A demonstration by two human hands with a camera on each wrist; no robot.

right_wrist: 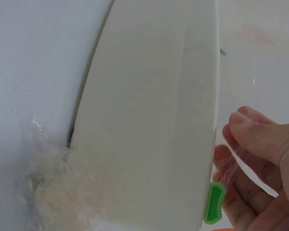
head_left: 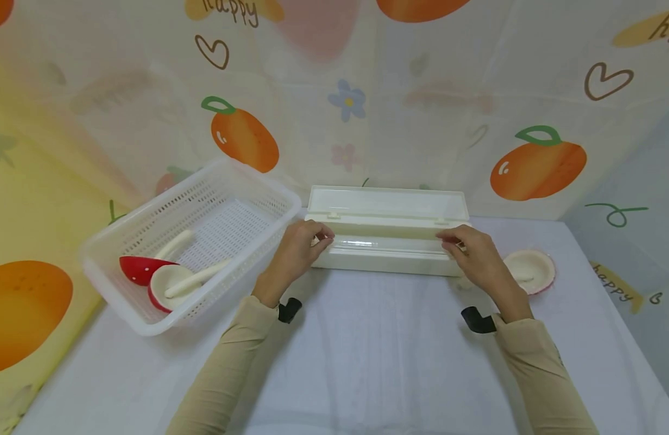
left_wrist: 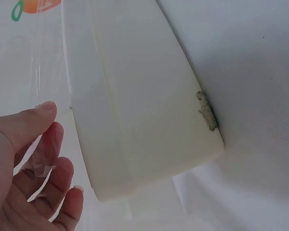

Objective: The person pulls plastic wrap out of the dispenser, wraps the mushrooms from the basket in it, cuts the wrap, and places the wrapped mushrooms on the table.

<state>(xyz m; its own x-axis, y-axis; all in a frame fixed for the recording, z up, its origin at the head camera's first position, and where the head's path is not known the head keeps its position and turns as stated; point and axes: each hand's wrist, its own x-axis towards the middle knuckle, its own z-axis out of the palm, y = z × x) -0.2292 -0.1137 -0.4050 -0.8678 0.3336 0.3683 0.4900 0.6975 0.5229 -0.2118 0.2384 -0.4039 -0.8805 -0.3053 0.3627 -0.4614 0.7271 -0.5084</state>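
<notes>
A long white cling film dispenser [head_left: 389, 264] lies crosswise on the table with its lid [head_left: 389, 204] standing up at the back. Clear cling film [left_wrist: 42, 169] shows between the left hand's fingers. At the dispenser's left end, the left hand [head_left: 299, 249] pinches the film between thumb and fingers. The right hand [head_left: 477, 252] does the same at the right end, where film [right_wrist: 253, 114] shines at its fingertips. A green slide cutter [right_wrist: 214, 204] sits on the dispenser's edge below those fingers. Crumpled film [right_wrist: 60, 192] lies against the dispenser's near side.
To the left stands a white perforated basket [head_left: 150, 327]. Inside it are a red spotted bowl [head_left: 141, 269] and a white bowl [head_left: 168, 283] with pale handles. A white bowl with a red rim [head_left: 538, 266] is beyond the right wrist. A printed cloth [head_left: 389, 133] hangs behind.
</notes>
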